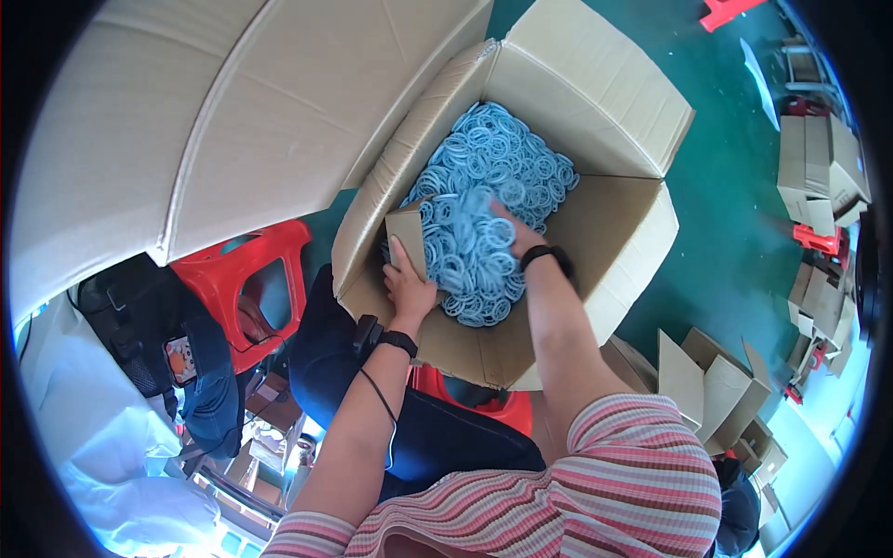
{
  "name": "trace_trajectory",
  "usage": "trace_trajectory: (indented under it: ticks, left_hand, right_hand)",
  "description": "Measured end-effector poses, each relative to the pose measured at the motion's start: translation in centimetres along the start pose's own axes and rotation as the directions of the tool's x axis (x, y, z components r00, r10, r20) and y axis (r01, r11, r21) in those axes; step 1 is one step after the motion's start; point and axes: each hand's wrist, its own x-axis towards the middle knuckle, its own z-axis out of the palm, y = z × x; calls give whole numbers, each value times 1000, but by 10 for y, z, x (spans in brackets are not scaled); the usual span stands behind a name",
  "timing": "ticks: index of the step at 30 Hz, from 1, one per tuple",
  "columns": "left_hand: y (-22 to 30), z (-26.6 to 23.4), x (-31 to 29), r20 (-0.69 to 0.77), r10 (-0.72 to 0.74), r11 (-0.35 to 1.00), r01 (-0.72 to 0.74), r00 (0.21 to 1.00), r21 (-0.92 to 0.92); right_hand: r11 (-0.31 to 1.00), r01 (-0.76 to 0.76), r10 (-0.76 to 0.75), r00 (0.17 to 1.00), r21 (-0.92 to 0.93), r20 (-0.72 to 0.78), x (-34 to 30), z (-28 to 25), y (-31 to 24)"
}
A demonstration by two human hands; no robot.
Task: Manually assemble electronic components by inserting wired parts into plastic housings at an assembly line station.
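A large open cardboard box (605, 219) holds a heap of light-blue rings (493, 139); their material cannot be told. Inside it, at the near left, my left hand (409, 288) grips the side of a small cardboard box (406, 244), with fingers laid along its outer face. Rings are piled against and over that small box, so most of it is hidden. My right hand (518, 232) reaches into the heap from the right, among the rings beside the small box. Motion blur and the rings hide its fingertips.
Another big carton (251, 102) rises at the far left. A red plastic stool (270, 279) stands below it, beside a black bag (121, 307). Opened cartons (716, 381) sit at the right on the green floor (707, 242). My legs (437, 432) are close under the large box.
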Motion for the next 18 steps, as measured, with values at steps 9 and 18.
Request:
trace_trajectory:
  ticks: [9, 18]
  left_hand:
    - [-10, 14, 7, -70, 29, 998, -25, 997, 56]
    - [19, 14, -5, -85, 46, 975, -26, 995, 219]
  right_hand:
    - [672, -219, -447, 642, -708, -623, 53, 113, 116]
    - [345, -354, -562, 664, -869, -493, 64, -90, -20]
